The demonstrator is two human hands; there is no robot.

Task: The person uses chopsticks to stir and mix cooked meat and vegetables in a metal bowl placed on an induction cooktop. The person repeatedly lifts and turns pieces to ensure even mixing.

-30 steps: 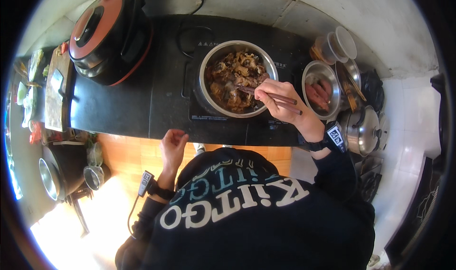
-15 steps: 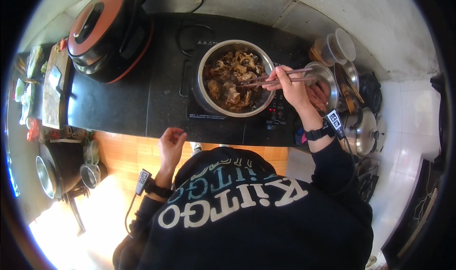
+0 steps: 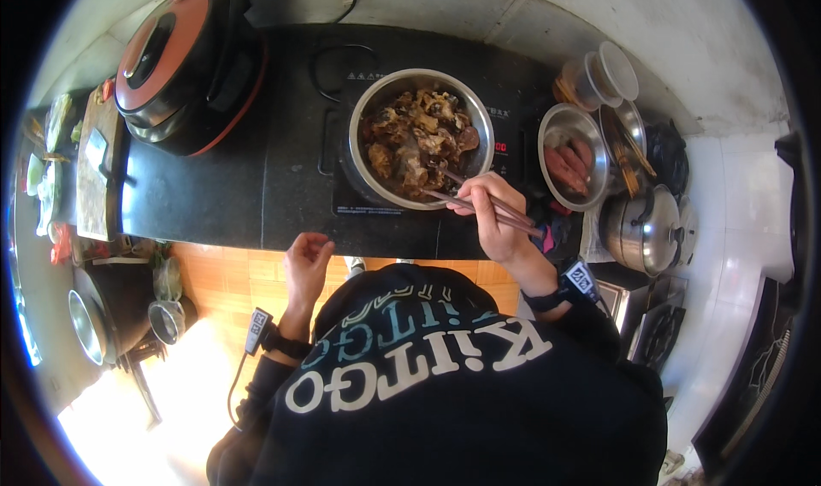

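Two brown chopsticks [image 3: 521, 224] are gripped in the right hand [image 3: 496, 215], fingers closed, tips at chunky browned food [image 3: 423, 139] inside a round silver metal pot [image 3: 485, 135], upper centre. Left of centre, the empty left hand [image 3: 307, 260] is held half-curled.

Blk top [image 3: 479, 422]: lg. letters [image 3: 421, 365], white + teal, upside-dn. Hob [image 3: 351, 193]: sm. white print [image 3: 368, 211], warning triangles [image 3: 361, 76], red lit digits [image 3: 499, 146]. L wrist tag [image 3: 257, 325] + R wrist tag [image 3: 581, 281]: b/w coded squares.
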